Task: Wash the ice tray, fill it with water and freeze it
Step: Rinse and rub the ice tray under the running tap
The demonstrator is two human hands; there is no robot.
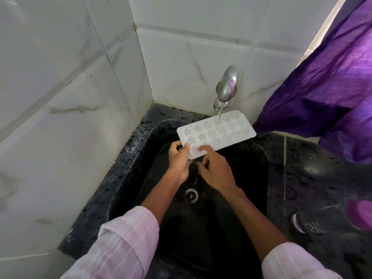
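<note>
Over the sink (251,158), centre frame, the tray (216,131) slants up-right away from both hands. Its near corner is gripped by the left hand (178,158); the right hand (216,171) pinches the near edge just beside. A stream (219,115) from the tap (226,85) strikes the far end.

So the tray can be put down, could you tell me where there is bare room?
Bare: the sink floor around the drain, and the counter between the purple cloth and the bottle. Crowded: under the tap, where the ice tray is held.
</note>
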